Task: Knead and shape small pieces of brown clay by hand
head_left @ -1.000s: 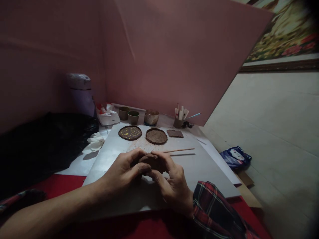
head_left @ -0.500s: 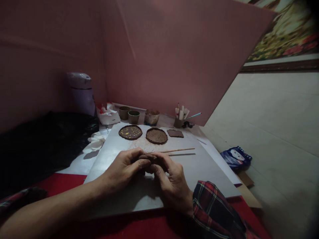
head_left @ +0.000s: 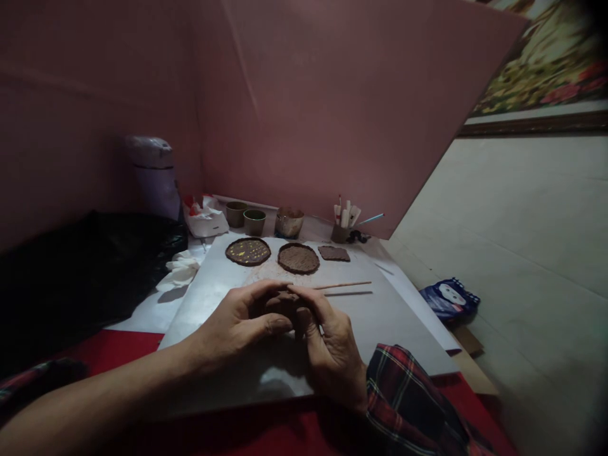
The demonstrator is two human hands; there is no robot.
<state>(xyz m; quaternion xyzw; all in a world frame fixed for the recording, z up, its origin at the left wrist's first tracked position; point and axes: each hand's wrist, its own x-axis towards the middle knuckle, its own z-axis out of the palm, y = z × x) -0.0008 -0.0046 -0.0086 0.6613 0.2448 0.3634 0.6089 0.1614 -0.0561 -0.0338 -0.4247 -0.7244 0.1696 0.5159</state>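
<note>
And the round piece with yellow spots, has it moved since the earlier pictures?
No; the yellow-spotted round piece keeps its place on the white board, left of the plain round one.

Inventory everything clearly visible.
clay lump: 1, brown, low centre
clay discs: 2, brown, one yellow-dotted, on board
clay rectangle: 1, brown, right of discs
stick: 1, tan, beyond lump
board: 1, pale, centre
cups: 2, olive, behind discs
pot: 1, brownish, beside cups
tool holder: 1, dark, behind rectangle
tissue: 1, white, left
plastic bag: 1, black, left
canister: 1, purple, back left
packet: 1, blue, right
picture: 1, multicoloured, upper right
backdrop: 1, pink, rear
tablecloth: 1, red, underneath
left hand, right hand: 1 each, around lump
</note>
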